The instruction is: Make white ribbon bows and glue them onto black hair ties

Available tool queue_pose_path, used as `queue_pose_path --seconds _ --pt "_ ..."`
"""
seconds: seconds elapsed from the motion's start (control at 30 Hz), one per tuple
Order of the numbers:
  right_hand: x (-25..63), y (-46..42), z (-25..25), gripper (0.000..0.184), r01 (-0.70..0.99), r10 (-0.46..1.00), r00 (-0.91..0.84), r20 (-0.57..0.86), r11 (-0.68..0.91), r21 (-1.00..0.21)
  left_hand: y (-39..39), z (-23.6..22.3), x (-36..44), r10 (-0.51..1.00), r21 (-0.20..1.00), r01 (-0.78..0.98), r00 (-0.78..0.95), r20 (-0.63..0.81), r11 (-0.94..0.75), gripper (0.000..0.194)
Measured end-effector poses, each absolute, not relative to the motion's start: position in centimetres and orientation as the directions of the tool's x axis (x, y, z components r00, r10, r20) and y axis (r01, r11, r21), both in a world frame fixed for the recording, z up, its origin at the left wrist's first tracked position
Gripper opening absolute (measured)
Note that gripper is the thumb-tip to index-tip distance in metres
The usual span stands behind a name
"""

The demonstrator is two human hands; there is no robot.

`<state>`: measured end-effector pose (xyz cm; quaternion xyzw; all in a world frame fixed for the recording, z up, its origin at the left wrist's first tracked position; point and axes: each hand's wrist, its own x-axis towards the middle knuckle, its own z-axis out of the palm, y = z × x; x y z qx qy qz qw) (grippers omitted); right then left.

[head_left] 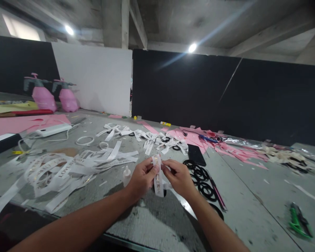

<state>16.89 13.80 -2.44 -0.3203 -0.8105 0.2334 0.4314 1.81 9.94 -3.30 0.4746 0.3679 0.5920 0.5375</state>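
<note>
A white ribbon (159,182) with gold lettering hangs between my two hands, above the table's near part. My left hand (141,176) pinches its upper part between thumb and fingers. Close beside it, my right hand (180,176) has its fingers closed on the ribbon's right side, near the top. Something black shows behind the ribbon's lower end, mostly hidden. A small white bottle (126,176) stands just left of my left hand. Several black rings (206,190) lie to the right of my right hand, next to a dark flat phone-like object (196,155).
Loose printed ribbons (68,171) heap at left. Tied white bows (149,138) with black rings lie in a row behind my hands. Pink sheets (191,136) spread at the back. Green-handled snips (299,220) rest at right; pink spray bottles (44,98) stand back left.
</note>
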Motion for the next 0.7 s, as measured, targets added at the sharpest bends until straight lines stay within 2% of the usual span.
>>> queue_pose_path --seconds 0.1,0.23,0.37,0.47,0.6,0.7 --pt "16.7 13.6 -2.2 0.022 0.304 0.684 -0.448 0.575 0.722 -0.622 10.4 -3.9 1.8 0.982 0.948 -0.272 0.044 0.184 -0.165 0.044" --pt "16.7 13.5 -2.0 0.027 0.26 0.707 -0.436 0.557 0.691 -0.674 10.9 -4.8 1.8 0.958 0.937 -0.253 0.092 0.272 -0.241 0.042" --pt "16.7 13.6 -2.3 0.025 0.326 0.749 -0.397 0.53 0.655 -0.682 10.8 -4.7 1.8 0.948 0.946 -0.207 0.146 0.283 -0.251 0.039" --pt "16.7 13.7 -2.6 0.03 0.307 0.761 -0.394 0.516 0.638 -0.706 10.7 -4.6 1.9 0.943 0.95 -0.183 0.173 0.284 -0.253 0.037" --pt "16.8 13.8 -2.6 0.034 0.293 0.819 -0.311 0.483 0.566 -0.771 10.7 -4.9 1.8 0.959 0.959 -0.102 0.078 0.274 -0.265 0.038" --pt "16.8 13.7 -2.6 0.036 0.29 0.848 -0.274 0.454 0.523 -0.801 10.8 -5.1 1.8 0.967 0.96 -0.129 0.028 0.254 -0.249 0.039"
